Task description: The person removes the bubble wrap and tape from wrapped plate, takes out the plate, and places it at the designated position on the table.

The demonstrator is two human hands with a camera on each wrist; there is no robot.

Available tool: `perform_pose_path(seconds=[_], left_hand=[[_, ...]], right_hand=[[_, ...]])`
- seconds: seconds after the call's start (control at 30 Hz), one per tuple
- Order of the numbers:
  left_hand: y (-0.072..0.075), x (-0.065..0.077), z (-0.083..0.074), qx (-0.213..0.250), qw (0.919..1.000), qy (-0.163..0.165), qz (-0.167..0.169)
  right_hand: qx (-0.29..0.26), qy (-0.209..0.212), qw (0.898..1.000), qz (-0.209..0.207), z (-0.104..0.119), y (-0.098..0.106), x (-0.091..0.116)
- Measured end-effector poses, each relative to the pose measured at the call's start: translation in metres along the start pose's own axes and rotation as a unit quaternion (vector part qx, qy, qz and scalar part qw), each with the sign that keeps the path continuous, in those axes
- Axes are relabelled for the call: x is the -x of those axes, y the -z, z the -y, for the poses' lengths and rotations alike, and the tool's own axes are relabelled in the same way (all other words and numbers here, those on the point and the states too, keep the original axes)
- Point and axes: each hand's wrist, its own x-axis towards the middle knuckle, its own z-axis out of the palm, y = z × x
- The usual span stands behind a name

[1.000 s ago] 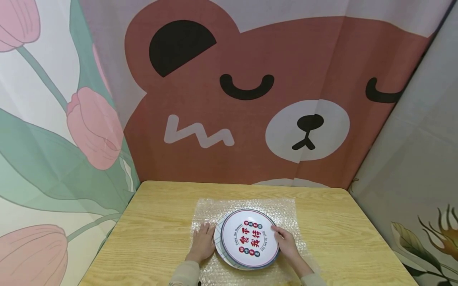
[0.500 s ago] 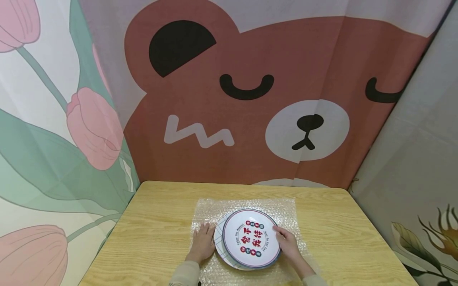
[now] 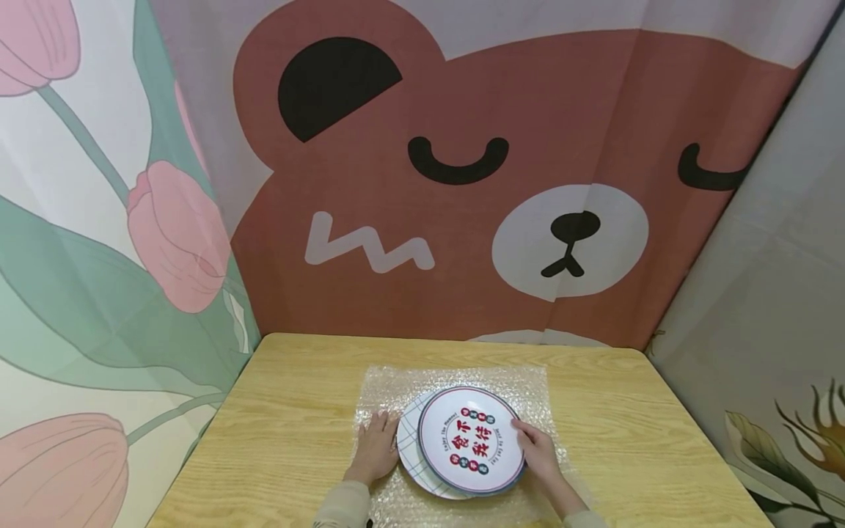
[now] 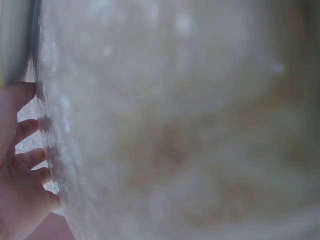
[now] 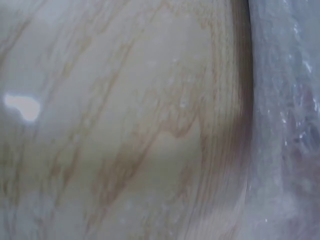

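A white plate [image 3: 472, 440] with red characters and a blue rim overlaps a second plate [image 3: 412, 455] with a checked line pattern, which shows along its left and lower edge. Both lie on a sheet of bubble wrap [image 3: 528, 389]. At the right rim of the upper plate, my right hand [image 3: 540, 456] pinches the edge, thumb on top and the other fingers hidden below. My left hand [image 3: 375, 451] lies beside the checked plate with its fingers spread; in the left wrist view its fingertips [image 4: 32, 157] meet the bubble wrap. The right wrist view does not show the right hand.
Under everything is a wood-grain table [image 3: 290, 425], whose back edge meets a hanging cloth with a bear print [image 3: 370, 293]. Printed cloths with flowers hang at the left and right sides.
The upper plate has slid right with my right hand, uncovering more of the checked plate's left side. My left hand stays in place, and the head view has shifted very slightly.
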Motion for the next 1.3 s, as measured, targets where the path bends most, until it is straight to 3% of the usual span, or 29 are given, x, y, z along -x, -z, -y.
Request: perform_pose_path(seconds=[0.37, 0.53, 0.73, 0.87, 1.03, 1.3], left_hand=[[0.002, 0.0, -0.002, 0.003, 1.0, 0.004, 0.003], [0.004, 0.001, -0.003, 0.003, 1.0, 0.002, 0.0], [-0.001, 0.002, 0.002, 0.035, 0.9987, -0.018, -0.032], [-0.008, 0.002, 0.008, 0.032, 0.9971, -0.041, -0.056], [0.0, 0.002, 0.0, 0.027, 0.9991, -0.015, -0.029], [0.004, 0.001, -0.002, -0.006, 1.0, -0.003, -0.003]], right_hand=[[-0.01, 0.006, 1.0, -0.016, -0.003, 0.006, 0.0], [-0.025, -0.012, 0.999, -0.019, -0.001, 0.008, 0.001], [-0.036, -0.015, 0.999, -0.033, 0.0, 0.01, 0.001], [-0.035, -0.032, 0.998, -0.035, -0.001, 0.013, 0.0], [-0.03, -0.065, 0.997, -0.027, -0.002, 0.018, -0.001], [-0.003, -0.062, 0.998, -0.033, -0.001, 0.024, -0.001]])
